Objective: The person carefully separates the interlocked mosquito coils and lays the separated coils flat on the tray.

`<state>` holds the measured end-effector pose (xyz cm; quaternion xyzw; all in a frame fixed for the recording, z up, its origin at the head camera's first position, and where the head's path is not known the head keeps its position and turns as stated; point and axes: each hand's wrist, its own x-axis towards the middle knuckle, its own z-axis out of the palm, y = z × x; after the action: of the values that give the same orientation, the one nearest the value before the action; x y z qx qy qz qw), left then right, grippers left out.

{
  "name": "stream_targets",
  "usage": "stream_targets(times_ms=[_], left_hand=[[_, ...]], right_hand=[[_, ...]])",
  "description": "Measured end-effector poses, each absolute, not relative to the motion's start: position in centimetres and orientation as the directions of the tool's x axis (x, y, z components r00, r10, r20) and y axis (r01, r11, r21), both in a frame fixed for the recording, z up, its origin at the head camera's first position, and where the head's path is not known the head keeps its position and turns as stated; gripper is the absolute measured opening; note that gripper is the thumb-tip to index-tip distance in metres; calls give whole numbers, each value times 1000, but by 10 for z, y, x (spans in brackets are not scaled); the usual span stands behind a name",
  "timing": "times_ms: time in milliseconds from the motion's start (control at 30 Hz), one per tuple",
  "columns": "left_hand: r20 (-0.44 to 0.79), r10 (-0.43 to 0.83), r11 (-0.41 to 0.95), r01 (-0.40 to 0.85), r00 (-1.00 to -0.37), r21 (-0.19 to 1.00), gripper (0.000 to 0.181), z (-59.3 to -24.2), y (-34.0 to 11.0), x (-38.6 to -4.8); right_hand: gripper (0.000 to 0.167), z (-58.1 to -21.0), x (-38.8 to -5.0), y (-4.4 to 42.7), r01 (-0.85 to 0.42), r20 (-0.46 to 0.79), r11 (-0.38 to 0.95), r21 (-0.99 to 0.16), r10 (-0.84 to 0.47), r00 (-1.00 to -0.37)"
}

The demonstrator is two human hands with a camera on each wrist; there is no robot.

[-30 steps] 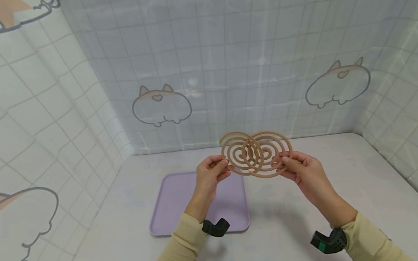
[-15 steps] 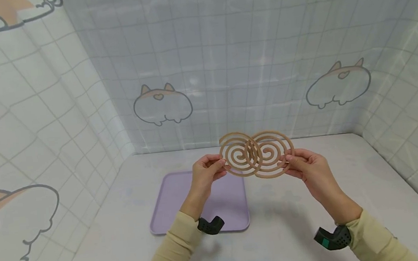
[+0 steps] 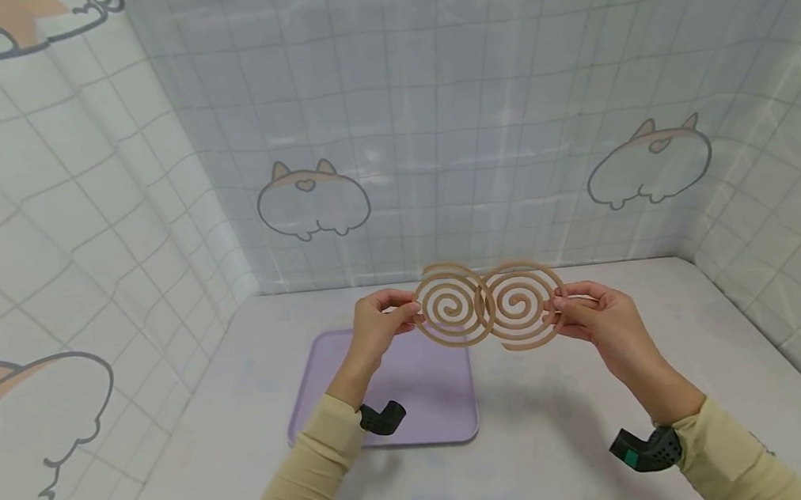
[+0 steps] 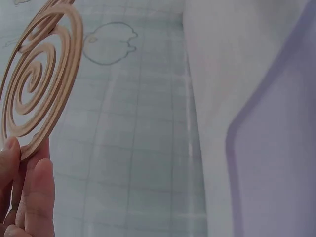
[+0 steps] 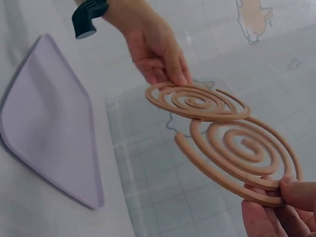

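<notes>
Two flat tan spirals are held up above the table, one beside the other. My left hand pinches the outer edge of the left spiral between thumb and fingers. The right spiral is gripped at its outer edge by my right hand. Their inner edges overlap in a narrow band between the hands. In the right wrist view the left spiral and the right spiral tilt at different angles and meet at their rims. The left wrist view shows thumb and fingers on the lower rim of the spiral.
A purple tray lies on the white table, below and behind my left forearm. Pale grid-patterned curtains with animal drawings stand at the back and both sides.
The hands have moved apart, the left one to the left and the right one slightly right. The spirals overlap much less than before, and their loose outer ends have turned.
</notes>
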<state>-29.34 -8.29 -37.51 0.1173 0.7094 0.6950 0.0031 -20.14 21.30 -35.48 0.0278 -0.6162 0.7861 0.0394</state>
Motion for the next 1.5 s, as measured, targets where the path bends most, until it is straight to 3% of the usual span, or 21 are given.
stream_targets(times_ms=[233,800,1000,1267,1500], left_hand=[[237,195,172,271,-952,947,15,-363,-87,-299],[348,259,372,426,-901,825,8,-342,-96,-298],[415,247,557,478,-876,679,8,-343,-106,-299],[566,267,762,531,-780,372,9,-369,-138,-295],[675,301,842,520,-674,143,9,-401,-175,-289]], right_hand=[[10,-355,-204,215,-108,104,-125,-986,39,-994],[16,-357,-204,219,-118,116,-25,-993,45,-992],[19,-358,-204,220,-106,105,-14,-994,59,-993],[23,-361,-204,221,-97,95,-27,-995,70,-993],[22,-362,-204,220,-90,87,-35,-995,82,-993]])
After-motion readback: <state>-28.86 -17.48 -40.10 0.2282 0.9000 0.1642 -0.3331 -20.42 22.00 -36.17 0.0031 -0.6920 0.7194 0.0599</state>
